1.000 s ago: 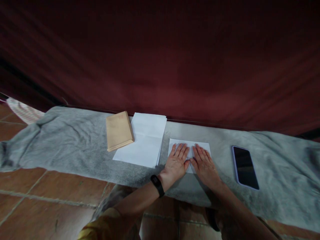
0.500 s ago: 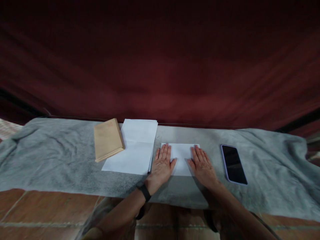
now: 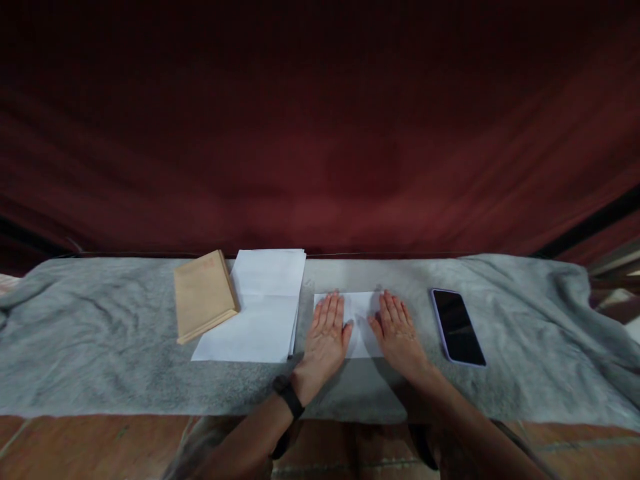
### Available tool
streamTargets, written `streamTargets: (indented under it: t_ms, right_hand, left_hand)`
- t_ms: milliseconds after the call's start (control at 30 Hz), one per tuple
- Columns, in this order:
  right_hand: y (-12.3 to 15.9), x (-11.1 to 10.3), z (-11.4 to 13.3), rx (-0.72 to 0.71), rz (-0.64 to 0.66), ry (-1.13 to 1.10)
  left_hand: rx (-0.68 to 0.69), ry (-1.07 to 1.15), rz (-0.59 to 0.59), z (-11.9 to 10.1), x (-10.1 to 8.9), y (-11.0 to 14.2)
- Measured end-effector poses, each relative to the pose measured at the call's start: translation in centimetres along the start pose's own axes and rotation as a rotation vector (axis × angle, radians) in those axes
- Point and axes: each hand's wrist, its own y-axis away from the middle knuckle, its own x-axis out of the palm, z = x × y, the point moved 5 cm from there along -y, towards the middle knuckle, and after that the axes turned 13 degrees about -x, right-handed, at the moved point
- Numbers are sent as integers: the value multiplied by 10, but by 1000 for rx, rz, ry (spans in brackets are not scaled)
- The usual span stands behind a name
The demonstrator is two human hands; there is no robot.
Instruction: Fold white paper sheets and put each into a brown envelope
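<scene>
A small white sheet of paper point(image 3: 361, 327), perhaps folded, lies flat on the grey cloth. My left hand point(image 3: 326, 333) rests palm down on its left end, fingers stretched out. Over its right end my right hand point(image 3: 399, 331) lies the same way, thumb pointing inward. Neither hand grasps anything. The middle of the paper shows between my thumbs, while both ends are partly covered. To the left of my left hand is a stack of larger white paper sheets point(image 3: 267, 313) with a crease across the top one.
Brown envelopes point(image 3: 205, 293) lie in a pile overlapping the left side of the paper stack. A phone point(image 3: 459, 327) in a purple case lies right of my right hand. The grey cloth point(image 3: 110, 333) covers the bench, with a dark red curtain point(image 3: 310, 147) behind it.
My view has shifted slightly. Both hands stay flat on the small paper, with the fingers now nearer its far edge.
</scene>
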Motion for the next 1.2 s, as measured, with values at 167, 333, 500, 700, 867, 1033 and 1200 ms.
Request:
streamTargets:
  t_ms: [167,333,500,700,867,1033,1200]
  right_hand:
    - [-13,5,23,-91,72,-94]
    - [-12,5,23,-104,91,-57]
    - [-5,5,13,-66,76,-5]
    - [3,7,1,-38,78,13]
    - [9,5,-6,-19,65,29]
    - [11,1,-11,21,73,60]
    - [2,-5,-13,43,46,27]
  left_hand:
    - [69,45,37,-18,9,4]
    - [37,17,44,-11,11,3]
    - [-56,-18,65,3,9,-1]
    - [-96,-49,52,17,7,0]
    - [-106,-63,48,19,5,1]
    - [-124,-76,86,15,2,-2]
    - [-140,-88,114,12,1,-3]
